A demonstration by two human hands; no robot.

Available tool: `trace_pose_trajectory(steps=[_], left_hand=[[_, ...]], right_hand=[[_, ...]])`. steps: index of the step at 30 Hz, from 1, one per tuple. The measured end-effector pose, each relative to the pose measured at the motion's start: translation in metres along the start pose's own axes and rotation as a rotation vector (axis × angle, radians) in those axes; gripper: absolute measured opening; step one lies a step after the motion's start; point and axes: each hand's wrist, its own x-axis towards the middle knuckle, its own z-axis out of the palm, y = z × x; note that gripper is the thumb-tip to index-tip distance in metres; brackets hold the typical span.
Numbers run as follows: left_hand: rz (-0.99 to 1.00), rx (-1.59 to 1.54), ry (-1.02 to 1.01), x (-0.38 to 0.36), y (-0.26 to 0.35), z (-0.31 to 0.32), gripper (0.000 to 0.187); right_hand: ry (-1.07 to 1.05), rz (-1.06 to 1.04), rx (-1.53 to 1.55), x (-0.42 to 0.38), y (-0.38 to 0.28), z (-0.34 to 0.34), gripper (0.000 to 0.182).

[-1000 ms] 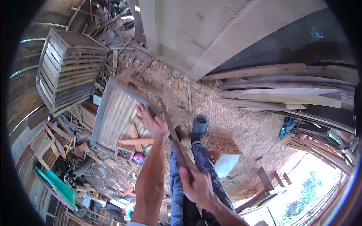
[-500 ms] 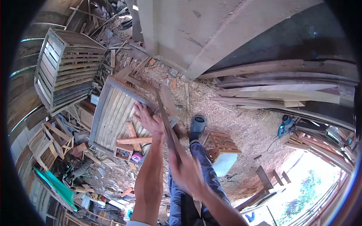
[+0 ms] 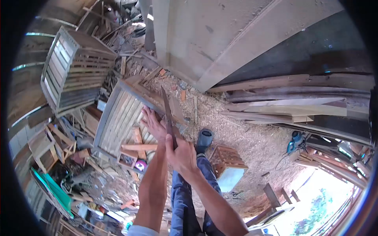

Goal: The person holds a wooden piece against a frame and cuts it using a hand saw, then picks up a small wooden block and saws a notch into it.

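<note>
A handsaw (image 3: 168, 111) with a long, narrow, tapering blade points away from me. My right hand (image 3: 182, 155) is closed around its handle. The blade runs alongside my left hand (image 3: 153, 125), which lies with fingers stretched out on the edge of a slatted wooden crate (image 3: 116, 114). A wooden board (image 3: 176, 104) shows just past the blade at the crate's side; where the teeth meet wood is hidden. Loose wooden strips (image 3: 138, 147) lie crossed on the slats near my left wrist.
A small wooden box (image 3: 228, 157) stands on the sawdust-covered floor beside my foot (image 3: 205, 137). To the left is another slatted crate (image 3: 78, 70). Stacked planks (image 3: 287, 106) and a blue power tool (image 3: 295, 142) lie to the right. A pink-and-white roll (image 3: 140, 165) sits by the crate.
My right hand, blurred before and nearer my body, has moved forward with the saw, close to my left wrist. My left hand stays on the crate. The view has shifted slightly.
</note>
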Motion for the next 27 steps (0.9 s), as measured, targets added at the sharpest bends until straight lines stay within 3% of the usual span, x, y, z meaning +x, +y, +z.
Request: trace_pose_trajectory(steps=[2, 4, 6, 9, 11, 14, 16, 17, 19, 21, 23, 26, 27], left_hand=[[0.047, -0.004, 0.055, -0.019, -0.002, 0.0, 0.061], [0.089, -0.015, 0.084, -0.007, -0.007, 0.007, 0.06], [0.085, -0.015, 0.039, -0.007, -0.009, -0.001, 0.059], [0.029, -0.009, 0.023, -0.007, -0.007, 0.0, 0.061], [0.085, -0.014, 0.089, -0.007, -0.017, 0.01, 0.062], [0.039, 0.009, 0.037, -0.008, -0.004, 0.0, 0.063], [0.012, 0.012, 0.021, -0.014, -0.006, -0.001, 0.064], [-0.001, 0.007, -0.014, -0.019, -0.004, -0.008, 0.064], [-0.006, -0.023, -0.006, -0.002, 0.003, -0.007, 0.061], [-0.001, -0.017, 0.007, 0.004, 0.001, -0.001, 0.06], [-0.011, -0.033, -0.021, 0.018, 0.003, 0.001, 0.061], [0.131, -0.041, 0.12, -0.008, 0.004, 0.006, 0.06], [0.096, -0.027, 0.087, -0.023, 0.011, 0.001, 0.057]], right_hand=[[0.076, -0.014, 0.104, -0.011, 0.001, -0.006, 0.026], [-0.048, 0.232, 0.186, -0.063, -0.027, -0.04, 0.029], [-0.091, 0.194, 0.136, -0.092, -0.022, -0.036, 0.033], [0.022, 0.091, 0.084, -0.033, -0.029, -0.011, 0.035], [-0.044, 0.193, -0.054, 0.018, -0.028, 0.008, 0.035], [-0.011, 0.157, 0.136, -0.022, -0.032, -0.021, 0.033], [0.066, 0.031, 0.051, -0.081, -0.028, -0.036, 0.033], [0.025, 0.108, 0.039, -0.093, -0.025, -0.033, 0.033], [-0.002, 0.188, 0.018, -0.083, -0.023, -0.031, 0.036], [0.031, 0.055, -0.001, -0.033, -0.01, -0.007, 0.045], [0.057, 0.066, 0.022, -0.014, -0.021, -0.019, 0.046], [0.065, 0.097, 0.056, -0.027, -0.013, -0.033, 0.045], [0.057, 0.123, 0.039, -0.039, -0.008, -0.033, 0.043]])
